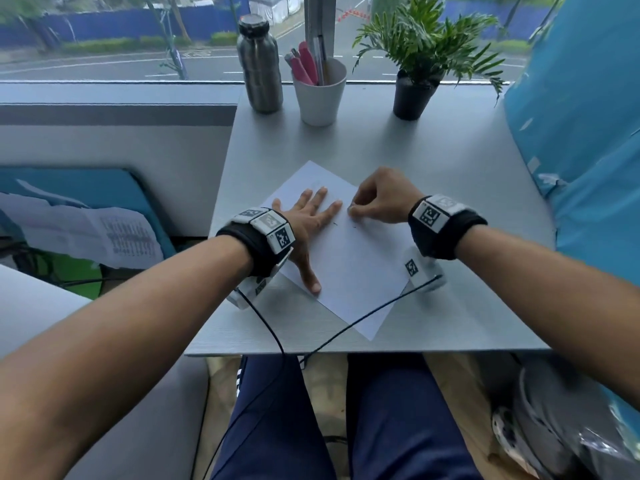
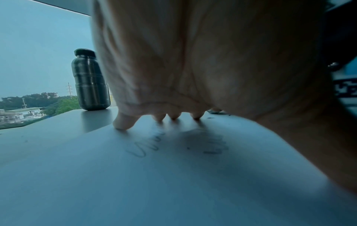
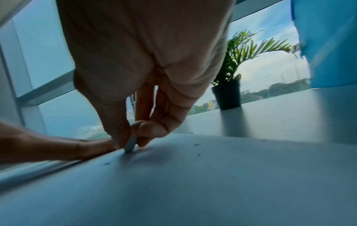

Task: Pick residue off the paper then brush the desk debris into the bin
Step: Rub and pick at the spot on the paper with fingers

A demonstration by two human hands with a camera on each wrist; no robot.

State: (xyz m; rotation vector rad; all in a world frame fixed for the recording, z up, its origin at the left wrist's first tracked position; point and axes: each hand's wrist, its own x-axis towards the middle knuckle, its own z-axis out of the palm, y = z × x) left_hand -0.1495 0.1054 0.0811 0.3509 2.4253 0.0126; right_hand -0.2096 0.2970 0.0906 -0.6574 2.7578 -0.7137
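Observation:
A white paper sheet [image 1: 356, 271] lies askew on the grey desk [image 1: 450, 188]. My left hand [image 1: 318, 202] rests flat on the sheet's left part with fingers spread, its fingertips [image 2: 123, 123] pressing the paper [image 2: 135, 175] beside faint pencil scribbles [image 2: 142, 148]. My right hand [image 1: 351, 211] pinches a small pale eraser-like piece [image 3: 129, 146] between thumb and fingers, with its tip on the paper [image 3: 193, 183] just right of the left fingertips. Tiny dark specks of residue [image 1: 335, 223] are scattered on the sheet [image 3: 197, 144].
At the desk's far edge stand a steel bottle [image 1: 259, 67], a white cup of pens [image 1: 320, 95] and a potted plant [image 1: 415, 95]. Blue plastic [image 1: 581, 150] borders the right side. A grey lined container [image 1: 540, 427] sits low right of the desk. Wrist cables [image 1: 346, 330] cross the front edge.

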